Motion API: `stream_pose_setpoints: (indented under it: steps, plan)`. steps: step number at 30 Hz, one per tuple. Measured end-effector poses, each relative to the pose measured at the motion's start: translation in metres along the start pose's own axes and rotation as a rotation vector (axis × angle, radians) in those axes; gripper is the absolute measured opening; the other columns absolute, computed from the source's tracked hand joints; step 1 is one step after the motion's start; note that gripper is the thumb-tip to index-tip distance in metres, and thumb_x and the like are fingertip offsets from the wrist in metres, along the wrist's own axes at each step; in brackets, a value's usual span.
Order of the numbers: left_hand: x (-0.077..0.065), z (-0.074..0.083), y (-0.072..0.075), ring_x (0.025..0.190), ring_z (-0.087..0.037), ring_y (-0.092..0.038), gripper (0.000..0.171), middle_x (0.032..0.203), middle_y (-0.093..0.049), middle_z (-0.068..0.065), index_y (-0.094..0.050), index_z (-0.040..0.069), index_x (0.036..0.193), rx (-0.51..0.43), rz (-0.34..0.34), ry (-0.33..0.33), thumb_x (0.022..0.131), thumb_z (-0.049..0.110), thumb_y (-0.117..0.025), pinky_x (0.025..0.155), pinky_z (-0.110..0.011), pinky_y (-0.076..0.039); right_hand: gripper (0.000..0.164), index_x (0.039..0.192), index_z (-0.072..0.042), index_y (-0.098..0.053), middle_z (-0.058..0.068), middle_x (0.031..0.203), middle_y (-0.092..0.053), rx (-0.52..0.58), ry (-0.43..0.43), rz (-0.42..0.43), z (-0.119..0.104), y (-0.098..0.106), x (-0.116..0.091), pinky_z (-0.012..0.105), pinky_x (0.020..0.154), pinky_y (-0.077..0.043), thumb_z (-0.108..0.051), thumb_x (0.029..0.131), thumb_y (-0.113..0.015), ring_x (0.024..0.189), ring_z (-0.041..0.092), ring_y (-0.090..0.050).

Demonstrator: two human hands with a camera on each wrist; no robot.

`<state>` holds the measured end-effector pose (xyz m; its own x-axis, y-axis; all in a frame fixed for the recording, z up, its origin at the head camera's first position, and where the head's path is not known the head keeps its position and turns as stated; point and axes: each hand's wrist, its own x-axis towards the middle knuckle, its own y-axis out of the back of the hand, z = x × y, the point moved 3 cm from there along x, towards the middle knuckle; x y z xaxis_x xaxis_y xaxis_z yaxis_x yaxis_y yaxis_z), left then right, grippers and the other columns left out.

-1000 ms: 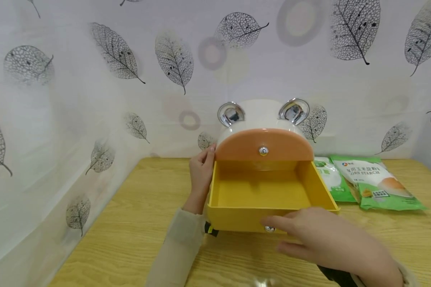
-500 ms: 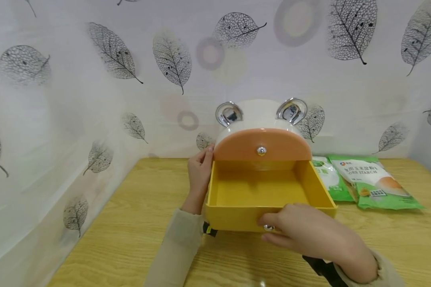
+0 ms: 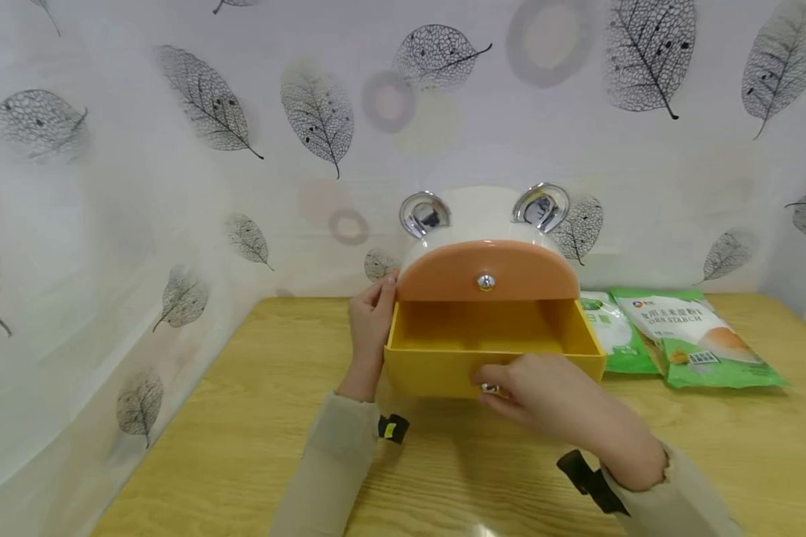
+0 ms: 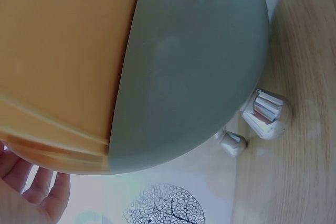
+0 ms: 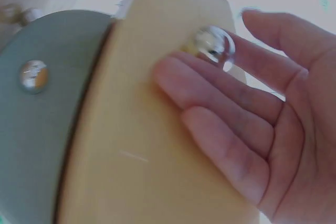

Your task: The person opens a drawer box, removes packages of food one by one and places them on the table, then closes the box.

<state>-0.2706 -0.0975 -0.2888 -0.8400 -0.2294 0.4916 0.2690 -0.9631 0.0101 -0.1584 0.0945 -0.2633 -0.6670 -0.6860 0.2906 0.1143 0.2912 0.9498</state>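
A white frog-shaped storage box (image 3: 480,212) with chrome eyes stands on the table. Its rounded orange upper front (image 3: 439,282) bears a silver knob (image 3: 486,282) and looks grey-green in both wrist views. Below it, the yellow drawer (image 3: 426,373) sticks out partway, and no contents show in it. My left hand (image 3: 371,321) rests against the box's left side; in the left wrist view its fingers (image 4: 38,184) touch the edge. My right hand (image 3: 557,399) is at the drawer's knob (image 5: 210,43), with extended fingers against the drawer front and the thumb apart from the knob.
Right of the box lie two green-and-white packets, one marked corn starch (image 3: 698,335) and the other (image 3: 614,335) partly behind the drawer. The wooden table (image 3: 282,373) meets a leaf-patterned curtain (image 3: 309,246) at the back and left.
My right hand has come to the knob, and the drawer has slid back toward the box, so less of it sticks out. My left hand stays at the box's side.
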Motion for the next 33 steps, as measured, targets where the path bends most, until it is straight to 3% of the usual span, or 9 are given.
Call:
stream_pose_setpoints:
  steps: [7, 9, 13, 14, 16, 19, 25, 33]
  plan:
    - [0.001, -0.003, -0.001, 0.099, -0.015, -0.056, 0.027, 0.108, -0.059, -0.016, -0.060, -0.006, 0.106, -0.059, -0.016, 0.041, 0.090, 0.014, -0.052, 0.081, -0.025, -0.046, 0.002, 0.085, -0.020, -0.060, -0.015, 0.054, -0.037, -0.077, -0.047, 0.087, 0.012, -0.007, 0.008, 0.018, 0.043, -0.030, -0.021, 0.083, -0.060, 0.046, 0.001, -0.033]
    - [0.001, -0.005, 0.000, 0.080, -0.010, -0.061, 0.027, 0.103, -0.062, -0.016, -0.061, -0.004, 0.107, -0.058, -0.016, 0.055, 0.090, 0.015, -0.052, 0.069, -0.018, -0.049, 0.002, 0.085, -0.020, -0.060, -0.015, 0.053, -0.037, -0.094, -0.063, 0.108, 0.015, -0.009, 0.009, 0.018, 0.042, -0.030, -0.020, 0.083, -0.061, 0.045, 0.001, -0.033]
    - [0.002, -0.007, 0.001, 0.069, -0.004, -0.057, 0.026, 0.100, -0.064, -0.011, -0.062, 0.000, 0.107, -0.059, -0.017, 0.079, 0.090, 0.016, -0.052, 0.064, -0.015, -0.047, 0.004, 0.083, -0.018, -0.059, -0.014, 0.053, -0.037, -0.126, -0.085, 0.155, 0.020, -0.012, 0.012, 0.019, 0.040, -0.030, -0.019, 0.082, -0.063, 0.045, 0.002, -0.034]
    - [0.002, -0.007, 0.001, 0.070, -0.005, -0.057, 0.025, 0.100, -0.064, -0.011, -0.063, 0.000, 0.107, -0.061, -0.019, 0.084, 0.090, 0.016, -0.051, 0.064, -0.016, -0.048, 0.004, 0.084, -0.017, -0.060, -0.014, 0.054, -0.038, -0.130, -0.087, 0.164, 0.021, -0.013, 0.013, 0.019, 0.040, -0.030, -0.019, 0.081, -0.063, 0.045, 0.002, -0.035]
    - [0.002, -0.007, 0.001, 0.088, -0.008, -0.059, 0.025, 0.107, -0.062, -0.008, -0.062, 0.000, 0.107, -0.071, -0.027, 0.089, 0.091, 0.015, -0.051, 0.076, -0.021, -0.048, 0.006, 0.086, -0.016, -0.061, -0.014, 0.057, -0.043, -0.131, -0.091, 0.174, 0.023, -0.015, 0.014, 0.019, 0.041, -0.033, -0.019, 0.081, -0.063, 0.046, 0.003, -0.037]
    - [0.002, -0.006, 0.000, 0.096, -0.015, -0.058, 0.025, 0.108, -0.061, -0.008, -0.063, 0.000, 0.107, -0.070, -0.026, 0.090, 0.091, 0.015, -0.051, 0.079, -0.024, -0.047, 0.011, 0.090, -0.014, -0.061, -0.011, 0.063, -0.050, -0.120, -0.096, 0.179, 0.025, -0.018, 0.015, 0.021, 0.044, -0.038, -0.019, 0.081, -0.064, 0.050, 0.005, -0.044]
    - [0.001, -0.004, 0.001, 0.097, -0.015, -0.058, 0.024, 0.107, -0.062, -0.008, -0.064, 0.001, 0.105, -0.045, -0.016, 0.083, 0.090, 0.016, -0.052, 0.079, -0.025, -0.047, 0.023, 0.099, -0.013, -0.058, -0.003, 0.073, -0.053, -0.107, -0.097, 0.191, 0.029, -0.024, 0.016, 0.027, 0.047, -0.042, -0.017, 0.078, -0.067, 0.057, 0.012, -0.051]
    - [0.001, -0.004, 0.001, 0.097, -0.015, -0.057, 0.025, 0.107, -0.061, -0.009, -0.064, 0.001, 0.105, -0.043, -0.023, 0.063, 0.090, 0.017, -0.052, 0.080, -0.025, -0.047, 0.039, 0.114, -0.008, -0.057, 0.002, 0.081, -0.052, -0.079, -0.108, 0.203, 0.039, -0.032, 0.016, 0.026, 0.049, -0.043, -0.017, 0.078, -0.067, 0.061, 0.012, -0.049]
